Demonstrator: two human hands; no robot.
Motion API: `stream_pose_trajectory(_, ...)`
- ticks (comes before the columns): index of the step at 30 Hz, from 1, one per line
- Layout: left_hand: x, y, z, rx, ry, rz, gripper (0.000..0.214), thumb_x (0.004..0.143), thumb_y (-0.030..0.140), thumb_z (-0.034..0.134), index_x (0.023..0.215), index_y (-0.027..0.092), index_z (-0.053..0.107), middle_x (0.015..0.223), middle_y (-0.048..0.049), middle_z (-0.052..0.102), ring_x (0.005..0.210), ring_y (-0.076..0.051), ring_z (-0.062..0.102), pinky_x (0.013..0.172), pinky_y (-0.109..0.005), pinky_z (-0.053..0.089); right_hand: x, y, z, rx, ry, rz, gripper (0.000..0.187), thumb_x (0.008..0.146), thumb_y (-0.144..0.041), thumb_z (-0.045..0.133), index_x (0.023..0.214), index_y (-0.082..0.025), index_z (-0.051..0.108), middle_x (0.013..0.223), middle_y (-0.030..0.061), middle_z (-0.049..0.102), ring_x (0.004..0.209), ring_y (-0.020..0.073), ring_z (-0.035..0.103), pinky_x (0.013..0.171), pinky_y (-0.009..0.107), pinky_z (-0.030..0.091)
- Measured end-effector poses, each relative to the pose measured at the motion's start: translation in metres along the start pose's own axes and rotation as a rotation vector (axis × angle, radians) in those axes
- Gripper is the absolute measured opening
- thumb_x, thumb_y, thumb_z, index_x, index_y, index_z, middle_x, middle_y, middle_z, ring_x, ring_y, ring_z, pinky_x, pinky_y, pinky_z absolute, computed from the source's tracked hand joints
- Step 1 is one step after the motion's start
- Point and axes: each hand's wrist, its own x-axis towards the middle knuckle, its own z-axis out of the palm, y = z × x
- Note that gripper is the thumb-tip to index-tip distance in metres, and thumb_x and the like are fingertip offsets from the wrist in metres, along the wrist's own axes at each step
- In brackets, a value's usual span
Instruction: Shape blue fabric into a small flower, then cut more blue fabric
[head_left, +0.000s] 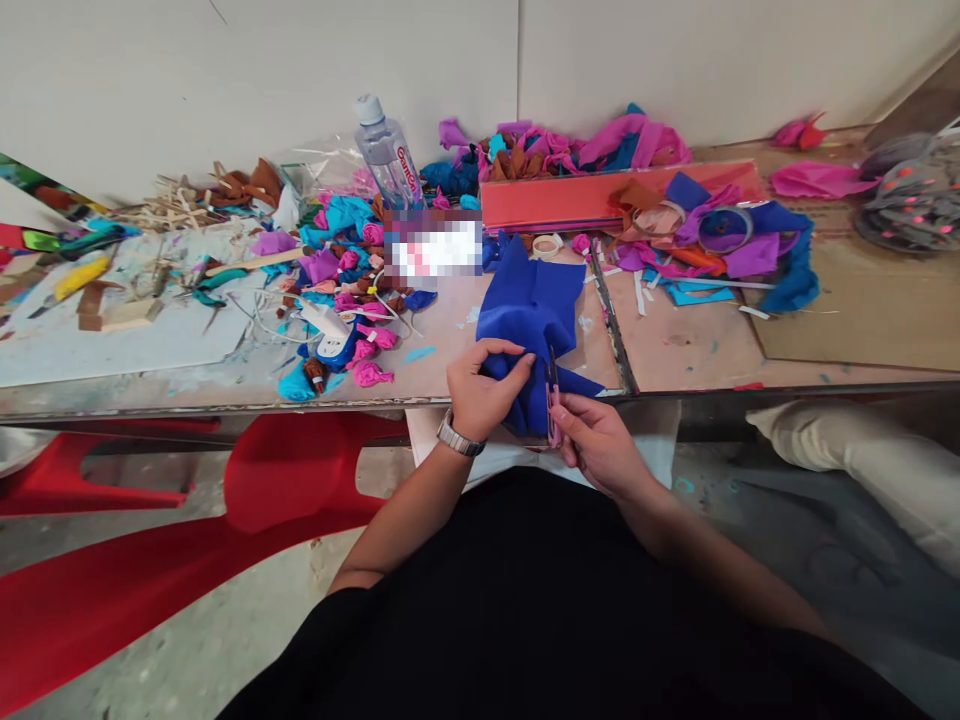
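A creased sheet of dark blue crepe paper or thin fabric (529,300) lies over the table's front edge, its lower part hanging down. My left hand (486,385), with a metal watch at the wrist, pinches this sheet between thumb and fingers. In my right hand (596,435) is a pair of pink-handled scissors (554,415), its dark blades pointing away from me against the blue sheet. Whether the blades are parted is too small to tell. Just beyond the sheet sits a roll of tape (547,246).
Left of the sheet are several small wrapped bundles (373,373), a power strip (337,345) with cables and a water bottle (388,155). A red-pink box (555,203) stands behind. Coloured scraps (750,255) lie right. Red chairs (292,470) stand below left; a person's light-clad leg (840,445) is right.
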Motion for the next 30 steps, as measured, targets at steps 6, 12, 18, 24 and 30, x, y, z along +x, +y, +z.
stream_pose_trajectory(6,0.003,0.003,0.012,-0.039,0.007,0.034,0.02,0.083,0.027,0.083,0.1,0.022,0.075,0.103,-0.0036,0.079,0.098,-0.02,0.073,0.095,-0.036,0.059,-0.001,-0.002,-0.011,-0.036,0.014,-0.008,0.044,0.088,-0.061,0.082,0.098,-0.019,0.076,0.064,-0.0025,0.064,0.043,0.006,0.045,0.04,0.021,0.03)
stream_pose_trajectory(12,0.005,0.002,0.018,-0.09,-0.008,0.036,0.017,0.083,0.025,0.082,0.097,0.022,0.073,0.1,-0.0034,0.077,0.096,-0.02,0.071,0.094,-0.037,0.058,0.0,-0.009,-0.017,-0.111,0.02,-0.043,0.046,0.086,-0.06,0.084,0.106,-0.019,0.077,0.065,-0.0041,0.062,0.043,0.0053,0.045,0.041,0.021,0.031)
stream_pose_trajectory(18,0.007,0.0,0.013,-0.071,-0.041,0.032,0.027,0.086,0.036,0.082,0.105,0.022,0.071,0.109,-0.0057,0.076,0.106,-0.022,0.071,0.101,-0.038,0.057,0.002,-0.009,-0.019,-0.137,0.029,-0.028,0.048,0.082,-0.06,0.087,0.104,-0.019,0.075,0.064,-0.0049,0.061,0.042,0.0059,0.045,0.042,0.022,0.032)
stream_pose_trajectory(24,0.007,0.002,0.006,-0.129,-0.189,-0.034,0.041,0.092,0.045,0.079,0.126,0.025,0.067,0.132,-0.008,0.071,0.125,-0.025,0.068,0.111,-0.04,0.054,0.004,-0.012,-0.022,-0.077,0.047,-0.031,0.046,0.084,-0.061,0.086,0.1,-0.02,0.075,0.061,-0.005,0.059,0.041,0.0061,0.042,0.04,0.022,0.027)
stream_pose_trajectory(30,0.008,0.002,0.0,-0.212,-0.356,-0.045,0.043,0.09,0.035,0.08,0.131,0.026,0.072,0.138,-0.007,0.073,0.128,-0.026,0.069,0.115,-0.043,0.055,-0.002,-0.025,-0.025,0.068,0.06,0.076,0.045,0.076,-0.06,0.092,0.088,-0.021,0.072,0.056,-0.0069,0.054,0.038,0.0049,0.037,0.039,0.021,0.021)
